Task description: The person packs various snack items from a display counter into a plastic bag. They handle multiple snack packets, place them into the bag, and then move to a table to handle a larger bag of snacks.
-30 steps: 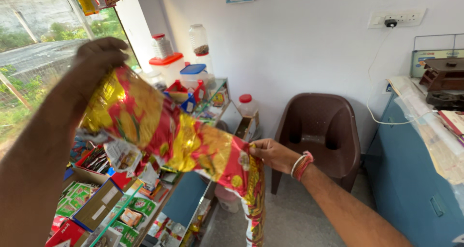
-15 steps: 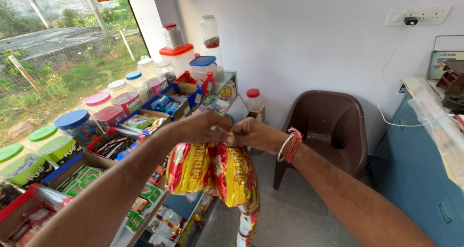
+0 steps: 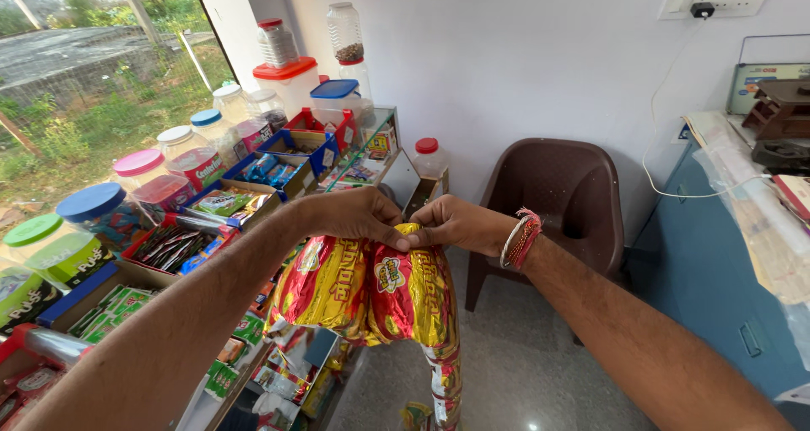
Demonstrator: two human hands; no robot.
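One strip of snack sachets (image 3: 371, 292), two hands on it, one brown plastic chair (image 3: 564, 199) behind. The strip is glossy red and gold foil, folded into a loop that hangs in mid-air beside the shop counter (image 3: 202, 228), its tail trailing down toward the floor (the end runs out of view). Left hand (image 3: 354, 216) and right hand (image 3: 460, 224) meet knuckle to knuckle above it, fingers closed, pinching the fold's top edge
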